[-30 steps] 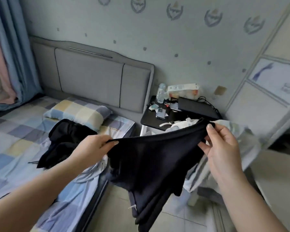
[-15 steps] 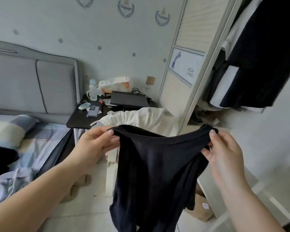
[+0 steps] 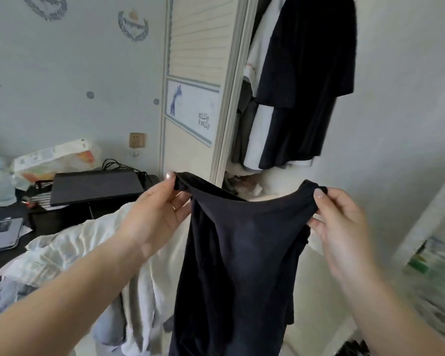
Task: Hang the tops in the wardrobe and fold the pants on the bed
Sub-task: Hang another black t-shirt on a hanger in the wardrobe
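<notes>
Black top (image 3: 237,253) btwn hands, left hand (image 3: 154,217) & right hand (image 3: 342,222) pinching shoulders

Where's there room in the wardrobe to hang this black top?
Free: the gap right of the hanging black shirt, toward the wardrobe's right wall. Crowded: the garments packed left of it, against the sliding door.

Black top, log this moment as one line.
black top | held up by its shoulders | left hand, right hand pinching | facing open wardrobe | not hung yet
</notes>
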`<state>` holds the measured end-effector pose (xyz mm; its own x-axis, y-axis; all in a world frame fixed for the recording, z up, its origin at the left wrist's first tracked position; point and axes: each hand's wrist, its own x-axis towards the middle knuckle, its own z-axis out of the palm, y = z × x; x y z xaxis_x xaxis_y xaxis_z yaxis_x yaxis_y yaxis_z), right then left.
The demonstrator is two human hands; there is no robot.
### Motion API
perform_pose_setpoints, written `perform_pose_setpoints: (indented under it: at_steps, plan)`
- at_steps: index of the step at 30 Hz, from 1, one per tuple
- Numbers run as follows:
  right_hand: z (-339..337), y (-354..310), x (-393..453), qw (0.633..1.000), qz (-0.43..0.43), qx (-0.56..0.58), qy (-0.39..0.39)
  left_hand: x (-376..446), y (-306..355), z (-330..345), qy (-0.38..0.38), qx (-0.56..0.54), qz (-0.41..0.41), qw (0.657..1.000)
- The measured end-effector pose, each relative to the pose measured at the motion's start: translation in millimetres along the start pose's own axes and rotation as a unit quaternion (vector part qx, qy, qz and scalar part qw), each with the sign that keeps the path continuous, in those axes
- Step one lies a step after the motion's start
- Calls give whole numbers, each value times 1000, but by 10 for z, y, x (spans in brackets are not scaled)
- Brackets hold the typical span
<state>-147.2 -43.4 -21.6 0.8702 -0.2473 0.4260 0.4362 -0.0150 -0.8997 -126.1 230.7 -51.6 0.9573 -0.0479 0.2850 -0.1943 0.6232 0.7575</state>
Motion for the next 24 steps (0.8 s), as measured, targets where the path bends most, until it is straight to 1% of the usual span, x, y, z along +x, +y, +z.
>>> perform_pose_setpoints:
  at_steps: [3, 6, 10, 13, 17, 21, 24]
  plan:
    - [81, 72, 334, 998, -6, -40, 54, 618, -4, -37, -29, -36, -28, 999]
    - [160, 90, 705, 987, -18, -103, 121, 1264, -8, 32, -84, -57, -57, 993]
    - [181, 29, 1161, 969, -50, -159, 182, 2001, -32, 375, -152, -61, -87, 983]
    - [170, -96, 1483, 959, -79, -178, 204, 2368, -124, 738, -195, -60, -112, 973]
    - [105, -305, 1935, 942, -130, -217, 220, 2788, -248, 1194, -188, -91, -132, 969]
    - [-35, -476, 2432, 928, -146, -249, 238, 3191, -270, 1689, -207, -105, -108, 967]
    - [-137, -576, 2729, 917, -155, -271, 250, 3434, -263, 1987, -201, -100, -88, 970]
